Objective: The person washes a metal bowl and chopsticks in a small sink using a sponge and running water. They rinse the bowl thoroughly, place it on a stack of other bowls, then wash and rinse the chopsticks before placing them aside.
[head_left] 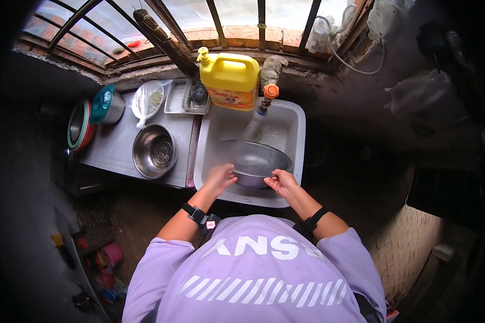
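Observation:
A round metal basin (262, 159) is tilted inside the white sink (298, 129), its hollow facing up and away from me. At the basin's left rim, the thumb and fingers of my left hand (219, 179) pinch the edge. My right hand (283, 182) grips the near right rim the same way. Above the sink stands a tap with an orange handle (271, 91). From its end a pale translucent tube or stream (252, 127) slants down toward the basin's far side; which of the two, I cannot tell.
A yellow detergent jug (230, 76) stands behind the sink. On the counter (113, 147) to the left are a steel bowl (154, 151), a bagged bowl (148, 99), clear trays (186, 97) and a pot with a teal lid (105, 105). Window bars (262, 26) rise behind.

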Demonstrator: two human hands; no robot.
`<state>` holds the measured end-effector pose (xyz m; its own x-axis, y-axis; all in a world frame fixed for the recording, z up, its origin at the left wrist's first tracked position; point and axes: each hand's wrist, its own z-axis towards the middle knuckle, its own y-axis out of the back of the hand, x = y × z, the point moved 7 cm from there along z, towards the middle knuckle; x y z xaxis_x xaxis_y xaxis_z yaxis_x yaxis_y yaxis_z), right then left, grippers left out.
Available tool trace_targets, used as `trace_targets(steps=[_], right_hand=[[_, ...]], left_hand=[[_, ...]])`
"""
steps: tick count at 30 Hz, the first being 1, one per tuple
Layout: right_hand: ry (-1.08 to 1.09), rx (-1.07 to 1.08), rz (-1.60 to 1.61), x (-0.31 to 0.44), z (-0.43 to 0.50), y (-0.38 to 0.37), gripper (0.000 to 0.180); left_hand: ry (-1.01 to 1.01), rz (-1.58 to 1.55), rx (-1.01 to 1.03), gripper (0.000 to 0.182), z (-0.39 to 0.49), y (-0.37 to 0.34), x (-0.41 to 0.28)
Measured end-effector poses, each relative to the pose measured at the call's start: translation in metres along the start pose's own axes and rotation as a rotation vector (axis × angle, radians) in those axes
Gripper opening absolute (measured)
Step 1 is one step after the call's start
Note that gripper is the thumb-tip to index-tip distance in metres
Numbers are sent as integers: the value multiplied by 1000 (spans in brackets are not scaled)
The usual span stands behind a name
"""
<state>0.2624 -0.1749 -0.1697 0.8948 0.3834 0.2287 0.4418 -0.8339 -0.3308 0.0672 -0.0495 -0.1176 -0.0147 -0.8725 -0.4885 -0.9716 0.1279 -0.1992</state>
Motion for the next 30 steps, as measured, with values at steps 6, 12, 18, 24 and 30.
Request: trace_targets(steps=[6,12,18,24,30], right_hand=[[-215,42,-213,26,-1,21,11],[2,31,-59,56,-9,12,18],[-105,85,25,0,-23,-14,18],[-203,83,-83,15,21,10,14],[-229,85,-121,33,35,25,16]], left_hand=[[76,41,-66,29,22,36,-53],[31,-14,-65,15,27,40,-58],[-285,110,-24,19,-25,-30,-18],[-272,284,-135,62,-11,8,-59],[17,59,49,10,49,46,-82]])
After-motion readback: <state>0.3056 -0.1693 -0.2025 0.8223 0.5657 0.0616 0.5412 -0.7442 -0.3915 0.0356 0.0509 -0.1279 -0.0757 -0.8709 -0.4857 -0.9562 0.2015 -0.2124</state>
